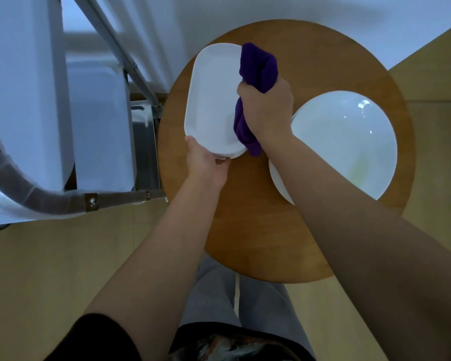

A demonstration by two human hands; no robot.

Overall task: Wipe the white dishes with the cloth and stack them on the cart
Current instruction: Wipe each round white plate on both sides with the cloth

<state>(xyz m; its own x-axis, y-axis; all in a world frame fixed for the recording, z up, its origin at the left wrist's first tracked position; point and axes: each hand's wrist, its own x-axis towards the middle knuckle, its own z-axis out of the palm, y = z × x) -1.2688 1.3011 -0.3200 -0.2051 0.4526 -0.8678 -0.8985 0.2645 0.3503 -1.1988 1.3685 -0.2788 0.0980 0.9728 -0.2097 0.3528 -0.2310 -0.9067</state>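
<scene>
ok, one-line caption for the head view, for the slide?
Left hand steadies an oblong white dish over the round wooden table while right hand wipes it with a purple cloth.

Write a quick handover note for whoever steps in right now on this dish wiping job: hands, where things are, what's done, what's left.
Left hand grips the near edge of the oblong dish, held over the round table.
Right hand grips the purple cloth, pressing it on that dish's right side.
Round plates wait on the table, right.
Cart stands to the left; its shelves are blurred.
Done: wiping is under way.
Left: finish this dish, stack it on the cart, then wipe the round plates.
</scene>
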